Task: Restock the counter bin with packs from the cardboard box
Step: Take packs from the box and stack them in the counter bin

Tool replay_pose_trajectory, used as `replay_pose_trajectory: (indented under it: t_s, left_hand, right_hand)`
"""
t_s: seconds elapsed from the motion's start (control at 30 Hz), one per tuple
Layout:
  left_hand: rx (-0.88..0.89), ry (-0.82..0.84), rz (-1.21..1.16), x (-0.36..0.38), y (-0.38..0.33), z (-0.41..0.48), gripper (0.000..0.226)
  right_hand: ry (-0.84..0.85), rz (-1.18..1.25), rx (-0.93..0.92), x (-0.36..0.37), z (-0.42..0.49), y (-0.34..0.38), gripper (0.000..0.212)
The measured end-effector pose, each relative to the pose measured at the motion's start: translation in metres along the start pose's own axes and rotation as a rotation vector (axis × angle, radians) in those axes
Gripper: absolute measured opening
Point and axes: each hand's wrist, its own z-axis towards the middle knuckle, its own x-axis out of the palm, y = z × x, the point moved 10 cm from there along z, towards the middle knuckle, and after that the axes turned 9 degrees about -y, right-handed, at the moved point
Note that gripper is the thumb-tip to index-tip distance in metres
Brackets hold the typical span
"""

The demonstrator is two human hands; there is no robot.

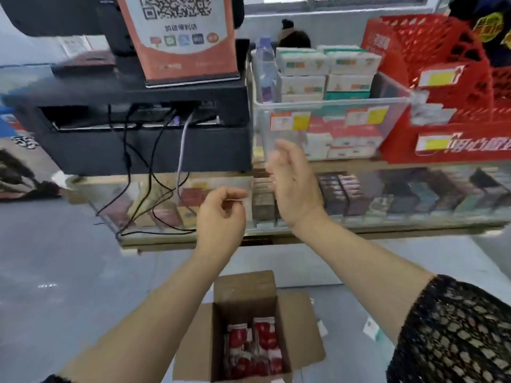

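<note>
Packs (253, 346) seem light, soft — grasp by the sides; right hand (297, 189) relaxed and empty, left hand (221, 214) curled — holding unclear.

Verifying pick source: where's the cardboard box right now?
Head view, bottom centre: the cardboard box sits open on the floor, just in front of the glass counter, with red packs inside.

only one cam here, wide-angle on the head, tilted forward and down, close to the table (401, 230) at 12 o'clock, cardboard box (244, 286) at 6
</note>
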Motion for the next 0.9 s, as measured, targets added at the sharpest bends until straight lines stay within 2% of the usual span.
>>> replay_pose_trajectory:
  t_s: [0.23,0.37,0.53,0.73,0.83,0.9]
  left_hand:
    - [-0.225,0.029,0.156,0.022,0.169,-0.088,0.028]
    - [-0.345,0.121,0.248,0.044,0.267,-0.130,0.024]
    - [-0.457,0.276,0.371,0.085,0.387,-0.171,0.026]
    - [-0.705,0.466,0.464,0.144,0.536,-0.218,0.018]
    - [-0.782,0.613,0.456,0.181,0.592,-0.239,0.017]
    - [-0.849,0.614,0.398,0.198,0.622,-0.247,0.016]
  right_hand:
    - [0.212,-0.091,0.176,0.023,-0.088,-0.155,0.041]
    - [0.280,-0.134,0.274,0.039,-0.136,-0.250,0.038]
    - [0.303,-0.151,0.393,0.058,-0.173,-0.357,0.038]
    - [0.261,-0.143,0.520,0.087,-0.199,-0.472,0.029]
    - [0.307,-0.209,0.552,0.100,-0.210,-0.526,0.038]
    - [0.313,-0.208,0.584,0.109,-0.215,-0.557,0.039]
